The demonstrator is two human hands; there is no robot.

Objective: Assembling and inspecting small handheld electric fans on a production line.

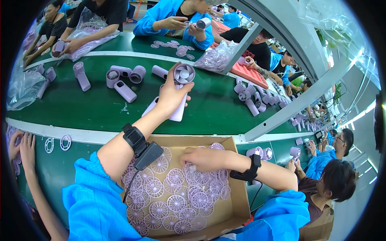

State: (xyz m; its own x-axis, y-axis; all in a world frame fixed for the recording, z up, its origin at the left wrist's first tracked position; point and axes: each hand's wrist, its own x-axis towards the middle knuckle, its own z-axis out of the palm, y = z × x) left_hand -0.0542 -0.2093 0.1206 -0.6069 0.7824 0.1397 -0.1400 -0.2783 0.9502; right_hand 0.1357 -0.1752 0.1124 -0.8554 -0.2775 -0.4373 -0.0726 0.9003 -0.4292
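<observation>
Two bare hands are working in the head view, their arms coming in from the lower edge in blue sleeves [96, 197], with black bands [132, 138] circling both wrists. The left hand [173, 97] is grasping a lilac handheld fan [184, 74] above the long green tabletop [213, 110]; its fingers are wrapping around the body just under the round head, which is facing the camera and showing its blades. The right hand [204, 159] is reaching into an open cardboard box [232, 146], its fingers bending down among lilac spoked grilles [177, 203]; the fingertips are blurring, so whether they are pinching one I cannot tell. The grilles are lying loose and overlapping across the box's floor. Beyond the left forearm, more lilac fans [125, 91] are resting on the tabletop, and another cluster of fans [252, 98] is sitting farther right. At left, two pale rings [65, 142] are lying near another person's hands [27, 152]. Across the tabletop, a blue-clad worker [161, 18] is holding a fan, with more grilles lying close by.
</observation>
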